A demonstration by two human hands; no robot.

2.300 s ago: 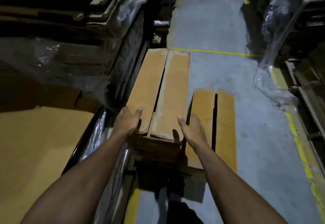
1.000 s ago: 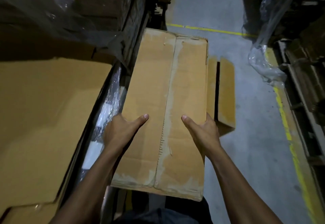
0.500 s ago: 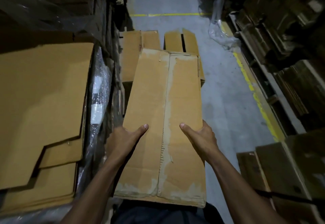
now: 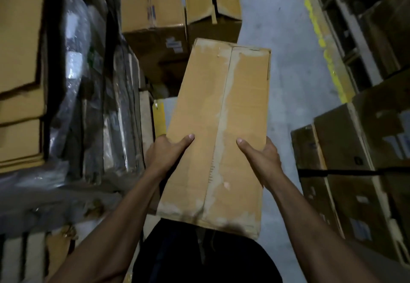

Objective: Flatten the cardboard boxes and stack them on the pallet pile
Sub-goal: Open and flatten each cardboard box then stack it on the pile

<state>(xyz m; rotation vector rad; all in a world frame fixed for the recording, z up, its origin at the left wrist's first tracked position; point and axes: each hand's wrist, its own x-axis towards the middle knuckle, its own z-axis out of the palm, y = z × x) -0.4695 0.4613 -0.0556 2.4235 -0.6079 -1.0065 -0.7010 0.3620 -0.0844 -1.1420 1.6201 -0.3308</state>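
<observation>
lifted clear since earlier, the cardboard box [image 4: 218, 136] now hangs over the aisle, right of the flattened pile [image 4: 20, 65]. left hand [image 4: 165, 152] and right hand [image 4: 260, 157] clamp its sides, thumbs on top, steadying the carry.

Behind the held cardboard box [image 4: 218, 136], the fingers of the left hand [image 4: 165, 152] and the right hand [image 4: 263, 157] are hidden; only the thumbs are seen on its top face. Its underside is hidden. Beyond the box, two floor boxes [image 4: 155, 0] are cut off by the top edge, their labels too blurred to be read. Left of the box, the flattened stack [image 4: 20, 65] is cut by the left edge.
</observation>
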